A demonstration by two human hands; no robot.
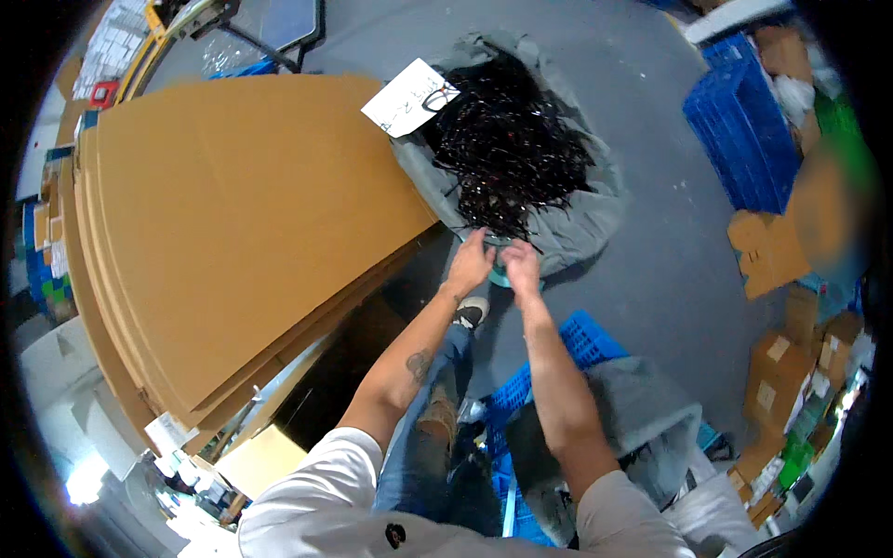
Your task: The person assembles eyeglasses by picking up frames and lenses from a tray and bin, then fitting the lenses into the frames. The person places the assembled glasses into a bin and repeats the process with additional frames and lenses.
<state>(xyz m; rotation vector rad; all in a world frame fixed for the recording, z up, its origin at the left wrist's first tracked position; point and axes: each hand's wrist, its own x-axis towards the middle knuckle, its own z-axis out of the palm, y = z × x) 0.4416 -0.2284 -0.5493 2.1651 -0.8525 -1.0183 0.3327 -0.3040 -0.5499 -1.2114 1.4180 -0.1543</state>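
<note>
A heap of thin, glossy black pieces [507, 139] fills a wide grey plastic bag [581, 232] spread open on the floor ahead of me. The pieces are tangled, and their exact kind is too small to tell. At the bag's near edge, my left hand [472, 265] has its fingers closed on the grey material. Close beside it on the right, my right hand [521, 265] is curled on the same edge. A bit of teal rim [500, 277] shows below the hands. On the bag's far left edge lies a white sheet with handwriting [405, 100], a black loop resting on it.
A tall stack of flat brown cardboard [251, 223] stands on my left, almost touching the bag. Blue crates [744, 130] and cardboard boxes [777, 381] line the right side. Near my legs is a blue basket [588, 339] with grey plastic [646, 400] over it.
</note>
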